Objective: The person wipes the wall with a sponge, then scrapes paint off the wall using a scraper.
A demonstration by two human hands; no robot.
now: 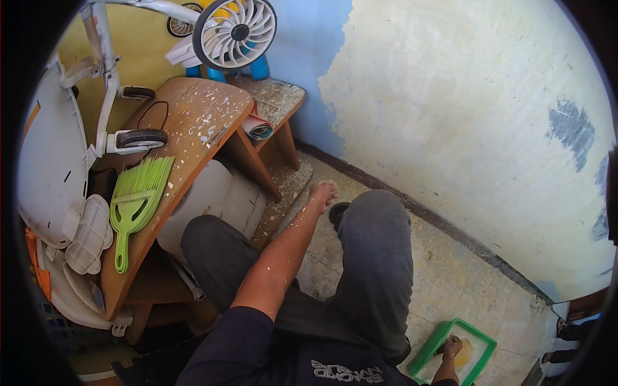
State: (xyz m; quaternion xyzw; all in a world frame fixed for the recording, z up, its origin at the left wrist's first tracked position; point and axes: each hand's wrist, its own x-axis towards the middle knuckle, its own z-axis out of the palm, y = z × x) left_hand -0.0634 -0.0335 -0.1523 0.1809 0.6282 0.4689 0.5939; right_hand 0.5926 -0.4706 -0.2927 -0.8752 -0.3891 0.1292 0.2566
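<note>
My left hand [324, 193] is held out past my knee, above the floor near the wooden desk's lower shelf. Its fingers look curled and dusted with pale flecks; whether anything is in them is too small to tell. At the lower right, my right hand [452, 348] reaches into a green tray [487, 353] that holds whitish liquid. A yellow piece [465, 353], perhaps a sponge, lies against its fingers, which bend at its edge.
A wooden desk [193, 106] covered in paint flakes carries a green brush [134, 209] and a wheeled white frame [111, 77]. Behind it stands a grey container [212, 199]. A patchy wall [450, 96] rises at the right. Someone's feet [566, 331] show at the far right edge.
</note>
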